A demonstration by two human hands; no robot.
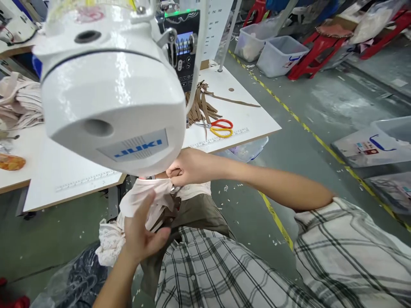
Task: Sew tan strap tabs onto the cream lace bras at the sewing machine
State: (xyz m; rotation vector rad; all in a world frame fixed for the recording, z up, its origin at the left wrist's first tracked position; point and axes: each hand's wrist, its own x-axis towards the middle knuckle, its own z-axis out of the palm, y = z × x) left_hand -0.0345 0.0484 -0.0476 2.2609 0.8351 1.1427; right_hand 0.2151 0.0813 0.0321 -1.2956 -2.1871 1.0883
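Pale pink fabric (133,201) hangs below the head of a white JUKI sewing machine (112,94) and drapes over my lap. My right hand (189,167) is closed at the fabric's upper right edge, just under the machine head. A small shiny metal piece shows below its fingers, too small to name, and what the fist holds is partly hidden. My left hand (141,237), slightly blurred, is in front of the fabric with thumb and fingers apart. Whether it touches the cloth I cannot tell. Cream lace (109,244) bunches beside the left wrist.
Scissors (221,128) with red and yellow handles lie on the white table (257,122) beside brown fabric strips (202,105). A control panel (186,51) stands behind the machine head. Folded pale cloth (25,102) is at left; plastic bins (281,55) and a red stool (316,51) are on the floor.
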